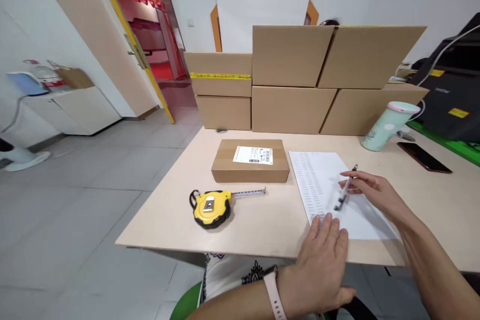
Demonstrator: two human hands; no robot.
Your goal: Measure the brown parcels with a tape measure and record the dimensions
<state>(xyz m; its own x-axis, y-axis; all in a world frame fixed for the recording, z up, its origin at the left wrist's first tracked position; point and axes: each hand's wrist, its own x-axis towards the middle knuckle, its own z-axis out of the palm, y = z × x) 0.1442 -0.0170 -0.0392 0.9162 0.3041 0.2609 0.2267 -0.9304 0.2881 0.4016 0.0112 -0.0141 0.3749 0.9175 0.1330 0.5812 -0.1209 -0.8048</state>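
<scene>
My left hand (325, 255) lies flat with its fingers stretched over the lower edge of a printed paper sheet (322, 170). Above the sheet, my right hand (371, 191) pinches a pen (344, 192), which is tilted with its black-and-white lower end towards the page. Left of the paper sits a small cardboard box (250, 161) with a white shipping label (253, 155) on top. In front of that box, a yellow and black tape measure (210, 208) rests on the table, a short length of its blade (249, 192) drawn out to the right.
Larger cardboard boxes (292, 110) are stacked along the table's back edge, with a yellow tape strip (220, 76) across one. To the right stand a mint-green tumbler (388, 127), a phone (424, 156) and a black machine (453, 90). The table's front edge (210, 249) runs close to my lap.
</scene>
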